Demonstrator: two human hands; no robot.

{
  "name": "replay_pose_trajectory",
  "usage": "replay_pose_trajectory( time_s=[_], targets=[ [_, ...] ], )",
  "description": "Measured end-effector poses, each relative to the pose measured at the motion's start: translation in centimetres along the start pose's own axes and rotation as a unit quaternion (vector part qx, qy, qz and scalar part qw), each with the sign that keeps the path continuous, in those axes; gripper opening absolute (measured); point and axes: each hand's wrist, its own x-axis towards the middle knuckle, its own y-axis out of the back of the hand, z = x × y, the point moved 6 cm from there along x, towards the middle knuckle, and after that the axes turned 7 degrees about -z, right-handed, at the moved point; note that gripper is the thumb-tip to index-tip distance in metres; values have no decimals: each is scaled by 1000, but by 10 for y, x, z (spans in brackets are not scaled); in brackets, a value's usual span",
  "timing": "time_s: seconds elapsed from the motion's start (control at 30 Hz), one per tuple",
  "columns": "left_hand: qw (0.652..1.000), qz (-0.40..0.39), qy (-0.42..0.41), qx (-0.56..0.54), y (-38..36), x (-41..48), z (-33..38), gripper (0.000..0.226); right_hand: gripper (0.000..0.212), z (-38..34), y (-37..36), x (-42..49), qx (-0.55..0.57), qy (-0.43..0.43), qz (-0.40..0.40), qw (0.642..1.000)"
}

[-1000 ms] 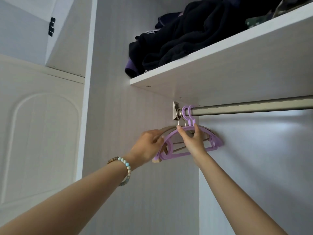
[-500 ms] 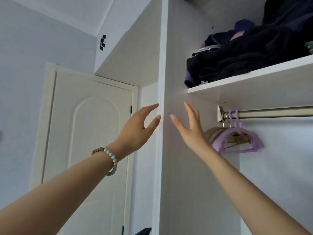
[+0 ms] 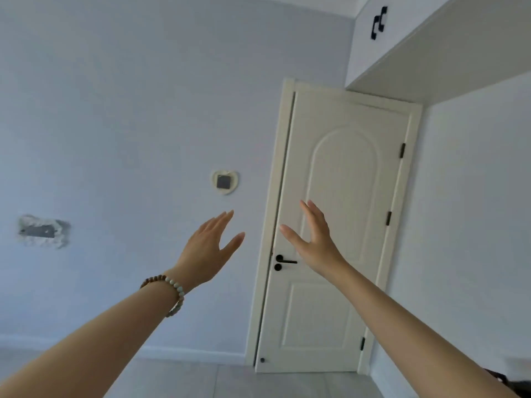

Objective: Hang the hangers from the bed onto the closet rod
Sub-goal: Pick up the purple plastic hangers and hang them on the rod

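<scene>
- Hangers: none in view now. One second ago the purple ones hung at the left end of the rod, hooks over it, with both my hands on them. Half a second ago they hung there on their own, my hands already off.
- Left hand (image 3: 207, 248): empty, raised in front of me, fingers straight and slightly apart, thumb out to the side. Bead bracelet (image 3: 172, 288) on the wrist.
- Right hand (image 3: 313, 239): empty too, fingers straight and held up, thumb spread wide. It touches nothing; the two hands are near each other but apart.
- View change: the closet shelf, the rod and the dark clothes have gone from the picture. I now face the white door (image 3: 339, 311), shut, with its black door handle (image 3: 283, 261) showing between my hands. Pale wall (image 3: 115, 110) to the left with a switch plate (image 3: 224, 181); a strip of grey floor (image 3: 258, 380) below.
- Reading: release is complete and I have turned left, away from the closet. That batch counts as hung.
- Open question: the bed is not in view, so I cannot tell whether more hangers wait on it.
- Likely next step, as a judgement only: carry on turning to the bed and check it; if anything is left there, pick it up with free hands and return to the rod.
</scene>
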Motion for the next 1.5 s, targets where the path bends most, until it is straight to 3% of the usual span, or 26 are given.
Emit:
replay_pose_trajectory(
  time_s=[0.17,0.33,0.43,0.53,0.67,0.9,1.1,1.5],
  targets=[
    [986,-38,144,74,24,-92,-185,68,79,-11,-204,12,39,-17,-134,990],
    [951,-84,277,111,31,-203,-322,71,81,-13,-379,-12,61,-39,-243,967],
    [919,-129,352,124,20,-277,-387,89,80,-9,-474,-42,63,-54,-297,951],
    [888,-141,424,109,2,-356,-440,69,80,2,-561,-84,58,-67,-347,934],
    [846,-159,502,86,-32,-454,-495,68,80,21,-658,-149,62,-99,-421,900],
    [782,-173,597,45,-92,-576,-554,69,75,60,-773,-257,109,-177,-518,830],
    [766,-169,619,47,-111,-620,-596,68,73,77,-840,-302,162,-253,-543,784],
    [766,-203,606,68,-138,-622,-681,58,65,103,-919,-311,207,-266,-518,786]
  ],
)
